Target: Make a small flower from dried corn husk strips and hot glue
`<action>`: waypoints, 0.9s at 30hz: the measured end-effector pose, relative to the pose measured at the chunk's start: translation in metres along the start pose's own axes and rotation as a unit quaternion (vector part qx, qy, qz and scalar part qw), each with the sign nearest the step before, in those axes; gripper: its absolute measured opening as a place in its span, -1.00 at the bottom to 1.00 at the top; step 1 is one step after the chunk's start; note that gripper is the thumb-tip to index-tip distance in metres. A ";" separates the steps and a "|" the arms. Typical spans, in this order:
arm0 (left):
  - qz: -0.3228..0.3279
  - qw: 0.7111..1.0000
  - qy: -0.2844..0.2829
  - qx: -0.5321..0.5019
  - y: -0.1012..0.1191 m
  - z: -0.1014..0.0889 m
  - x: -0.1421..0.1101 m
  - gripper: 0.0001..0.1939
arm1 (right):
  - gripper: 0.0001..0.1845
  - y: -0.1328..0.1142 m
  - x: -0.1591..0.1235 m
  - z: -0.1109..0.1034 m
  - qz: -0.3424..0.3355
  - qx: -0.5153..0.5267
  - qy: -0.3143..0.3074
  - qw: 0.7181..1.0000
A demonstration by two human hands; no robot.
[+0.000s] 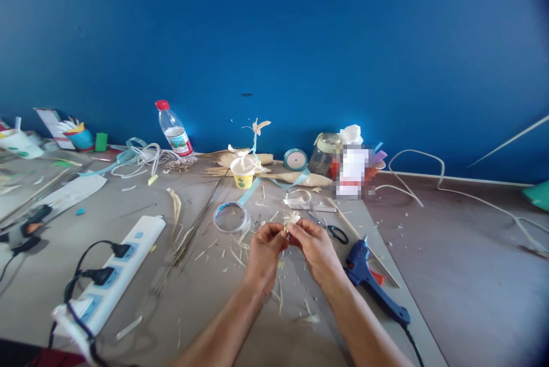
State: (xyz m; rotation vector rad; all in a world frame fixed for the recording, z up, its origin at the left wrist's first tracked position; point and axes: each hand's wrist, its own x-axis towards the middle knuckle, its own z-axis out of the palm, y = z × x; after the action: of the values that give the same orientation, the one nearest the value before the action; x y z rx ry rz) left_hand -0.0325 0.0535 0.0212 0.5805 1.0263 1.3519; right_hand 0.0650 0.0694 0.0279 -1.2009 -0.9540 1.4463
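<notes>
A small cream flower of dried husk (292, 219) is pinched between the fingertips of my left hand (266, 244) and my right hand (314, 244). Both hands meet over the middle of the table, and the fingers hide the flower's lower part. Beyond them stands a yellow and white cup (242, 175) with a blue-wrapped stem (254, 144) topped by a similar husk flower. Beside my right wrist lies a dark blue glue gun (364, 275). Scissors (338, 234) rest just past my right hand, and a roll of clear tape (230, 217) is left of my left hand.
A white power strip (128, 267) with black plugs lies at the left. A red-capped bottle (174, 130), a ribbon spool (295, 159) and a glass jar (325, 152) stand along the blue wall. Husk scraps and thin sticks (201, 212) litter the grey table (206, 321).
</notes>
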 end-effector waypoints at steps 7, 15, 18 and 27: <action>-0.062 0.996 -0.058 -0.028 0.010 -0.002 -0.004 -0.74 | -0.74 -0.011 0.001 -0.006 0.031 0.065 -0.021 0.997; -0.190 0.967 -0.145 -0.091 0.015 -0.010 -0.002 -0.77 | -0.73 -0.016 0.003 -0.015 0.086 0.072 -0.075 0.991; -0.167 0.975 -0.118 -0.086 0.013 -0.009 -0.001 -0.75 | -0.73 -0.014 0.005 -0.018 0.080 0.065 -0.076 0.992; -0.080 0.996 -0.029 0.010 0.007 -0.002 -0.002 -0.74 | -0.73 -0.013 0.006 -0.018 0.070 0.024 -0.046 0.996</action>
State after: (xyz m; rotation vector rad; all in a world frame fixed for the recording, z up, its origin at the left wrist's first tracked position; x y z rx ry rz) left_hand -0.0375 0.0526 0.0267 0.5392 1.0177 1.1791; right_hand 0.0851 0.0773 0.0358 -1.1932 -0.9073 1.6390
